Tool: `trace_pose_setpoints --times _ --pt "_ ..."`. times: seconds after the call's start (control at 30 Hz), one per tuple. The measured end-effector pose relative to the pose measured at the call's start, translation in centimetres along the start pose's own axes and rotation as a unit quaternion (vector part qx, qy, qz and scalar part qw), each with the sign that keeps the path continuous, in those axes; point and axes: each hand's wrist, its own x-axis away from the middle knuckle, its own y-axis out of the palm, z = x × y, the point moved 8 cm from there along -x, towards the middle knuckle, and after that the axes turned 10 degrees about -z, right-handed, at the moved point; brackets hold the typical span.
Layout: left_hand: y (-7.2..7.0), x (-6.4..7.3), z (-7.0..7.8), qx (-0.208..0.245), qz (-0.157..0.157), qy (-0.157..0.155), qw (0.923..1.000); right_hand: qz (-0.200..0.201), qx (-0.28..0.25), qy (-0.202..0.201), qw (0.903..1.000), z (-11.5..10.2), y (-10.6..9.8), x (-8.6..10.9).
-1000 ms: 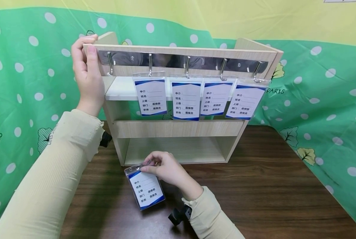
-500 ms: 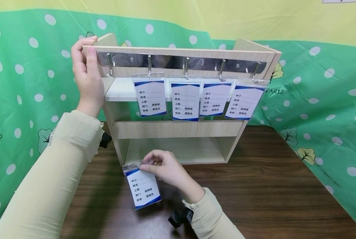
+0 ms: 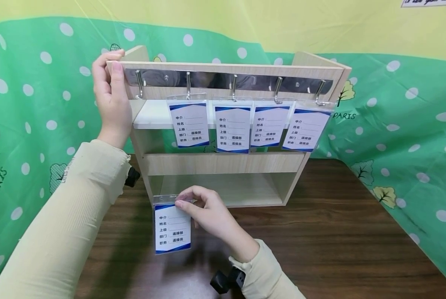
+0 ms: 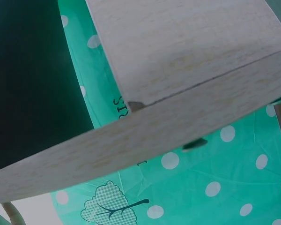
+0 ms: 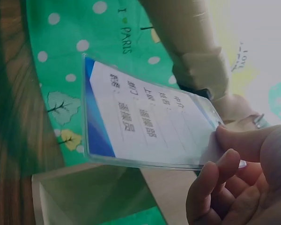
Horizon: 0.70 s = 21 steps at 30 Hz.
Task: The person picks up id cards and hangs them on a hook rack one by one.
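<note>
My right hand (image 3: 209, 214) pinches a clear-sleeved ID badge (image 3: 172, 228) between thumb and fingers at its upper right corner. The badge hangs upright over the table, in front of the shelf's lower left; in the right wrist view its printed card (image 5: 145, 122) has blue corners. My left hand (image 3: 112, 101) grips the upper left corner of a pale wooden shelf (image 3: 223, 164), thumb on the front board. A metal hook rail (image 3: 213, 79) runs along that board. Its leftmost hook (image 3: 139, 84) bears nothing, while the others carry matching badges (image 3: 232, 131) in a row.
The shelf stands on a dark wooden table (image 3: 338, 232). Behind it hangs a green cloth (image 3: 402, 137) with white dots and a yellow upper part. Black wrist devices (image 3: 228, 282) sit on both sleeves.
The badge has turned from tilted to nearly upright and risen slightly, moving a little left with my right hand's fingers. My left hand keeps its grip on the shelf corner.
</note>
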Motion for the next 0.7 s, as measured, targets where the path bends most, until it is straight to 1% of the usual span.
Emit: trace_pose_setpoints --times 0.1,0.3,0.37,0.53,0.7 --pt "-0.3 -0.2 -0.3 -0.007 -0.006 0.005 0.9999 -0.004 -0.015 -0.010 0.9998 -0.7 0.0 0.3" --pt "-0.3 -0.1 -0.4 -0.048 -0.031 0.038 0.9977 -0.012 -0.049 -0.043 0.9978 -2.0 -0.1 0.6" --pt "-0.3 0.0 -0.4 -0.048 -0.033 0.042 0.9974 -0.015 -0.050 -0.053 0.9972 -2.3 -0.2 0.6" --pt "-0.3 0.0 -0.4 -0.047 -0.033 0.039 0.9976 -0.022 -0.037 -0.060 0.9973 -3.2 -0.3 0.5" --pt "-0.4 -0.1 -0.5 -0.025 -0.019 0.014 0.9994 -0.024 -0.018 -0.056 0.9980 -4.2 -0.6 0.3"
